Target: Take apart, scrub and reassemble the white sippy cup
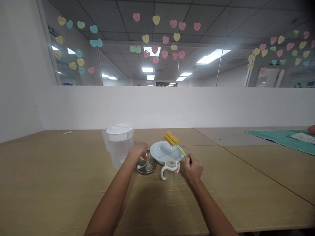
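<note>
My right hand (194,167) is closed around the green handle of a sponge bottle brush (171,138), its yellow head raised over a pale blue basin (155,151). My left hand (139,151) reaches over a round metal tray (145,173), fingers curled down and pinched; a bit of white shows at the fingertips, too small to name. In the tray lie a clear nipple-like part (149,166) and a thin white tube with a knob (139,167). Between my hands, in front of the basin, a clear baby bottle (171,163) with white handles stands upright, uncapped.
A translucent lidded pitcher (120,144) stands left of the tray. At the far right, a green cloth (278,137) with a white item lies near another person's hand (311,129). A white wall and window (157,105) rise behind the wooden table (61,183).
</note>
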A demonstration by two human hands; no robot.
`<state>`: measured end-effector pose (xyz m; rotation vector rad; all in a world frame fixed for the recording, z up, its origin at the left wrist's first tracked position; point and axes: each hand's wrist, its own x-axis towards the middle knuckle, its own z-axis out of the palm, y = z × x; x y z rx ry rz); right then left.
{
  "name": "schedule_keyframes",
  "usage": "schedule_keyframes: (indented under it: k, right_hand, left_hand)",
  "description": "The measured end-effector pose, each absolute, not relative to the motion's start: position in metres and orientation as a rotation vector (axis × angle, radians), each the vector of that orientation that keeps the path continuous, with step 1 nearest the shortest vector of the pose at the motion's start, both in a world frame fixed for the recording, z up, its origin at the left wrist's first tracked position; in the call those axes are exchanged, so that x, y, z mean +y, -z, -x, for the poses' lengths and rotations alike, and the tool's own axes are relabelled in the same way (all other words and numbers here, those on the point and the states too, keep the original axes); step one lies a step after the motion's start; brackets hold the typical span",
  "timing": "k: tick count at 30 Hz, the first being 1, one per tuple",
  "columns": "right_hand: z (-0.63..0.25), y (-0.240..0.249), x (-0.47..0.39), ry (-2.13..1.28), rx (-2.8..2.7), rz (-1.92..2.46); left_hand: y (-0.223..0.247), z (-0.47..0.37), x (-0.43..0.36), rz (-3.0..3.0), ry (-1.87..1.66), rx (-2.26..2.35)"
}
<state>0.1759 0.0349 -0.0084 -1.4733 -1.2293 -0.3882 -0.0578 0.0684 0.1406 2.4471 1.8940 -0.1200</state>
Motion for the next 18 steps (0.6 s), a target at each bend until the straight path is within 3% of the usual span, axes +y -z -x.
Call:
schedule_keyframes:
  k: [18]
  right_hand:
    - [-0.176,0.007,0.035,0.378,-1.266,1.494]
  left_hand:
    - [-0.110,0.045,0.084,-2.389,0.020,1.885]
